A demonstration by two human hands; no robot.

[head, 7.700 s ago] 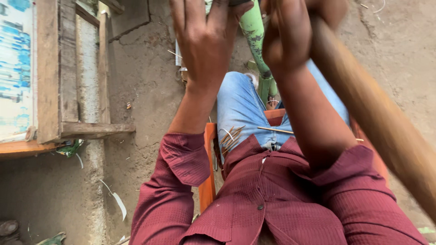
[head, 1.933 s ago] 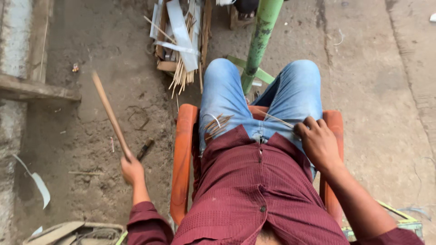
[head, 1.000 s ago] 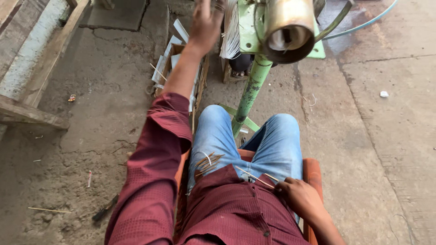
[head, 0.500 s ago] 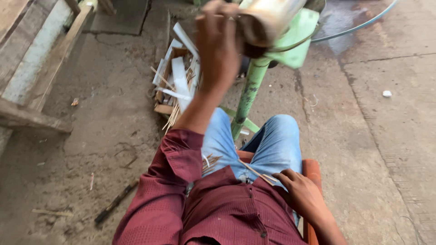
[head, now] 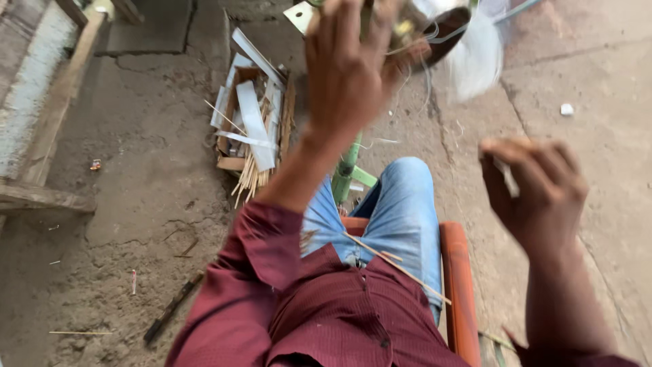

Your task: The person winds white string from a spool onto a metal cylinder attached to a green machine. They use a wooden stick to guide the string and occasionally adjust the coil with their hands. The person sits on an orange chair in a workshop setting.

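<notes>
A thin pale sliver (head: 397, 259) lies across the lap at six o'clock, light and brittle-looking. The right hand (head: 533, 194), at three o'clock, is curled around a small pale strip (head: 506, 178) that looks stiff and light, best pinched mid-length. The left hand (head: 346, 75), at twelve o'clock, reaches with fingers spread onto the blurred green machine (head: 350, 166); whether it grips is unclear. Half a second earlier the right hand rested on the lap.

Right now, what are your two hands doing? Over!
Left hand raised at the blurred green machine, grip unclear. Right hand lifted, fingers curled, something small maybe pinched. Thin stick lies across the lap. Nothing blocking.
</notes>
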